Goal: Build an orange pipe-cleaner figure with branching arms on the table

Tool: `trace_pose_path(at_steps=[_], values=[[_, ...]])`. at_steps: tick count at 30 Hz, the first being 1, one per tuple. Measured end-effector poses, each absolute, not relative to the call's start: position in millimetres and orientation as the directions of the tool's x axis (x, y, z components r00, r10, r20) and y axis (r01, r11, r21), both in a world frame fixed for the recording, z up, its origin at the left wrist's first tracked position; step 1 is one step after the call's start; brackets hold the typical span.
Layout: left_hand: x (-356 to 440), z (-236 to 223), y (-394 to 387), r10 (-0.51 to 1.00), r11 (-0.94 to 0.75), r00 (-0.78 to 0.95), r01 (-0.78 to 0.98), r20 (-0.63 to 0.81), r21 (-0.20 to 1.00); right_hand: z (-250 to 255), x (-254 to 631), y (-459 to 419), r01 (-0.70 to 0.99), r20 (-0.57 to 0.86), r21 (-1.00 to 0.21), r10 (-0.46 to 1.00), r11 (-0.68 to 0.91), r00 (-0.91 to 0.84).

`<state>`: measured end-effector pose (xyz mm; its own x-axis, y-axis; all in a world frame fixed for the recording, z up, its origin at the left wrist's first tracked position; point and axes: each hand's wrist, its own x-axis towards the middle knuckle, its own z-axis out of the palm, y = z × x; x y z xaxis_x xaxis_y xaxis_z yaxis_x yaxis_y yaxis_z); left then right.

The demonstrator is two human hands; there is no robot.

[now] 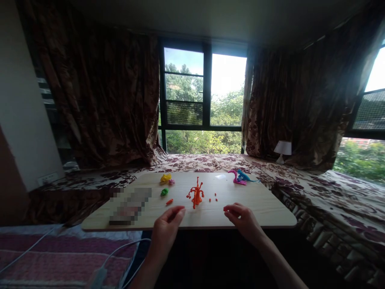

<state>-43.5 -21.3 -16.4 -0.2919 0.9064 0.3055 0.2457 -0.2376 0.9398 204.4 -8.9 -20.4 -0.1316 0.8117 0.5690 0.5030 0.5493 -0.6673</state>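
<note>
An orange modelling-clay figure (197, 196) stands upright near the middle of the table, with thin arms that end in small knobs. To its front left, my left hand (169, 220) is closed in a pinch; whatever may be between its fingertips is hidden. My right hand (242, 218) pinches at the front right of the figure, and a tiny orange clay bit (225, 208) shows at its fingertips. Neither hand touches the figure. Several small orange clay balls (215, 200) lie right of the figure. A larger orange clay lump (169, 201) rests just beyond my left hand.
Green clay (164, 192), yellow clay (165, 178) and pink clay (171, 182) lie at the table's left. Magenta clay (239, 178) and blue clay (244, 176) sit at the back right. A pixelated flat object (130, 206) covers the left side of the pale table (261, 212).
</note>
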Motion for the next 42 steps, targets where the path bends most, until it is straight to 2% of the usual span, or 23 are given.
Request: trace_pose_path(at_steps=[3,6,10,14,16,18,20,22,24,27,32,42], values=[[-88.5,-21.1,5.3,0.797,-0.215,-0.368,0.569,0.479,0.794,-30.1,207.3,0.4,0.462,0.535,-0.703,0.83,0.541,-0.157],[-113.2,-30.3,32.0,0.769,-0.1,-0.279,0.836,0.575,0.539,-36.8,197.7,7.0,0.38,0.509,-0.764,0.849,0.521,-0.142],[-117.1,-38.1,51.9,0.825,-0.021,-0.149,0.956,0.545,0.293,-34.0,183.2,18.5,0.338,0.527,-0.769,0.837,0.543,-0.148],[-118.2,-36.9,53.2,0.849,-0.008,-0.093,0.982,0.52,0.188,-23.8,171.8,35.2,0.369,0.575,-0.72,0.803,0.587,-0.155],[-117.7,-33.1,49.7,0.842,0.004,-0.112,0.979,0.527,0.202,-19.6,164.0,44.1,0.371,0.584,-0.719,0.8,0.588,-0.136],[-111.6,-27.4,45.5,0.821,-0.026,-0.133,0.963,0.555,0.269,-15.8,154.4,52.1,0.384,0.594,-0.711,0.795,0.589,-0.12],[-98.2,-20.6,42.5,0.802,-0.136,-0.132,0.909,0.583,0.393,-12.1,144.1,58.6,0.419,0.613,-0.683,0.782,0.598,-0.117],[-79.9,-14.0,42.4,0.822,-0.281,-0.104,0.781,0.56,0.558,-8.4,134.5,63.3,0.464,0.636,-0.642,0.762,0.611,-0.123],[-62.1,-8.9,45.0,0.886,-0.322,-0.079,0.603,0.457,0.729,-5.4,126.8,66.4,0.506,0.656,-0.6,0.743,0.619,-0.132],[-45.0,-5.1,51.4,0.962,-0.202,-0.08,0.429,0.26,0.88,-2.8,119.8,68.4,0.568,0.666,-0.545,0.73,0.617,-0.153],[-39.1,-1.5,56.1,0.995,-0.079,-0.042,0.295,0.095,0.952,-2.7,116.0,66.6,0.645,0.657,-0.49,0.735,0.586,-0.169],[-30.8,4.3,63.8,0.998,-0.037,-0.03,0.297,0.048,0.954,-3.3,113.4,62.3,0.733,0.633,-0.409,0.748,0.544,-0.202]])
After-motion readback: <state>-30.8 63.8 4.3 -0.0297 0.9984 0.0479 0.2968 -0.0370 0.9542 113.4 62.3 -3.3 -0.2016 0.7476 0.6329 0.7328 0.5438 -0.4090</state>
